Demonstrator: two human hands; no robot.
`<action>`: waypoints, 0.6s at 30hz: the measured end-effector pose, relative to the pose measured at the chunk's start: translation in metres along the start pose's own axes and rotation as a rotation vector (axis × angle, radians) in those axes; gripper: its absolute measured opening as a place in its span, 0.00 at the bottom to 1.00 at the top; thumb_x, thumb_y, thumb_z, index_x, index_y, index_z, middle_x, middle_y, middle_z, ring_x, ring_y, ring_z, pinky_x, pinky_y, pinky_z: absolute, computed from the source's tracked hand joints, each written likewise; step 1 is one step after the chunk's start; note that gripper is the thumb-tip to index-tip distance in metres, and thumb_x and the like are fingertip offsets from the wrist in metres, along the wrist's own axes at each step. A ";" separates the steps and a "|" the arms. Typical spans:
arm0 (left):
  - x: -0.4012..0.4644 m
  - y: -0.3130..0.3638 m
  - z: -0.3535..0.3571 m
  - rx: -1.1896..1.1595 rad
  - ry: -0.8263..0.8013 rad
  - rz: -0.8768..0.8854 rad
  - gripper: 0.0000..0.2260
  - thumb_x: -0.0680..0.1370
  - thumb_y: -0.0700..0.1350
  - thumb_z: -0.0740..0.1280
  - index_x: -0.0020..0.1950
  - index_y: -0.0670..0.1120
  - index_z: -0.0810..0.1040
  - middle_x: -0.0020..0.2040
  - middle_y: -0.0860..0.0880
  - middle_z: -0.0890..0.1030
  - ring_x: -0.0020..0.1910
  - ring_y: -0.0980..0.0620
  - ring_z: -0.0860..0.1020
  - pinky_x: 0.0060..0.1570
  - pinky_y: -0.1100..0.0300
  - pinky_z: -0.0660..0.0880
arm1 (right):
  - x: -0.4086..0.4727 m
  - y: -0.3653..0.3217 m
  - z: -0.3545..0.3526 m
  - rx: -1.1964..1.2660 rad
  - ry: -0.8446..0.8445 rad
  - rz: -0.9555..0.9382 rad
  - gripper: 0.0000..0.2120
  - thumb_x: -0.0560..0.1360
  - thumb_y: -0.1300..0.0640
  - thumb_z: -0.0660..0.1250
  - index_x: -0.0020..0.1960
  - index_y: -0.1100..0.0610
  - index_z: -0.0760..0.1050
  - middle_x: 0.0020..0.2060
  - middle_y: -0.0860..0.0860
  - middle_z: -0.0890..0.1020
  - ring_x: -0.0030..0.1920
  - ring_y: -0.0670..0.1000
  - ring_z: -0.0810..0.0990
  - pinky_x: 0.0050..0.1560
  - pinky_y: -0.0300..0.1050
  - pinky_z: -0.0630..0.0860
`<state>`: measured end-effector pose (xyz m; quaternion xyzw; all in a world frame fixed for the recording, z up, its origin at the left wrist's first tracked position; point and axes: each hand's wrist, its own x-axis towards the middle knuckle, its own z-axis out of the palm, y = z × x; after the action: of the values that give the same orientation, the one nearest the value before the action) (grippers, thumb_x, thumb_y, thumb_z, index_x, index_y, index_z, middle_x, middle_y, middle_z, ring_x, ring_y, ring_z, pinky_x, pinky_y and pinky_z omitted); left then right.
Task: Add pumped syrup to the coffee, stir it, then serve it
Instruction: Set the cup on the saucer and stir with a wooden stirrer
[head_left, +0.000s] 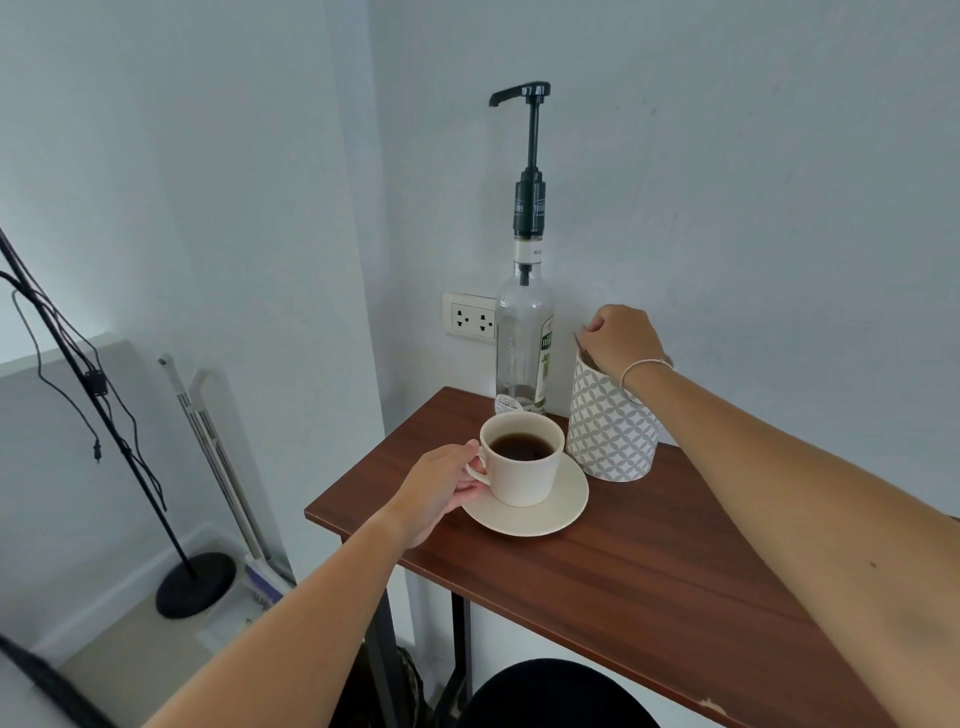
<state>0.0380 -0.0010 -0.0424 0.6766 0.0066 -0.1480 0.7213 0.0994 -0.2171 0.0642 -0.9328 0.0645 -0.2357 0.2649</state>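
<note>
The left hand (441, 488) has its fingers (470, 488) closed around the handle of the coffee cup (522, 460), which sits on a saucer (561, 512) on the counter (649, 587). Behind, the right hand (621, 340) pinches a thin utensil (577, 340) in the patterned holder (610, 431), beside the syrup bottle (524, 338) by the wall

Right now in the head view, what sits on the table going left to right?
Left hand at the cup's handle → cup on saucer → patterned container, with right hand at its top.
</note>
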 end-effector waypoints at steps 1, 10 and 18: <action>0.000 0.000 0.000 0.006 -0.002 0.003 0.09 0.81 0.46 0.60 0.49 0.42 0.76 0.56 0.44 0.79 0.60 0.47 0.78 0.59 0.56 0.75 | 0.000 0.000 -0.004 0.027 0.014 -0.008 0.10 0.76 0.59 0.62 0.46 0.65 0.78 0.47 0.59 0.82 0.47 0.58 0.80 0.48 0.50 0.77; 0.003 -0.003 -0.002 0.047 -0.020 0.021 0.11 0.81 0.47 0.59 0.52 0.41 0.76 0.62 0.43 0.77 0.62 0.46 0.77 0.60 0.55 0.75 | 0.008 -0.034 -0.069 0.343 0.271 -0.244 0.05 0.74 0.58 0.63 0.41 0.58 0.74 0.34 0.49 0.75 0.34 0.47 0.72 0.35 0.31 0.69; 0.000 -0.001 -0.001 0.043 -0.016 0.022 0.10 0.81 0.47 0.59 0.49 0.42 0.76 0.58 0.42 0.79 0.60 0.47 0.78 0.58 0.56 0.75 | -0.013 -0.066 -0.084 0.503 0.166 -0.391 0.03 0.74 0.59 0.65 0.41 0.58 0.74 0.36 0.53 0.79 0.32 0.44 0.73 0.35 0.31 0.71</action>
<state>0.0377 -0.0005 -0.0436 0.6909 -0.0098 -0.1458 0.7081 0.0478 -0.1964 0.1568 -0.8105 -0.1545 -0.3659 0.4305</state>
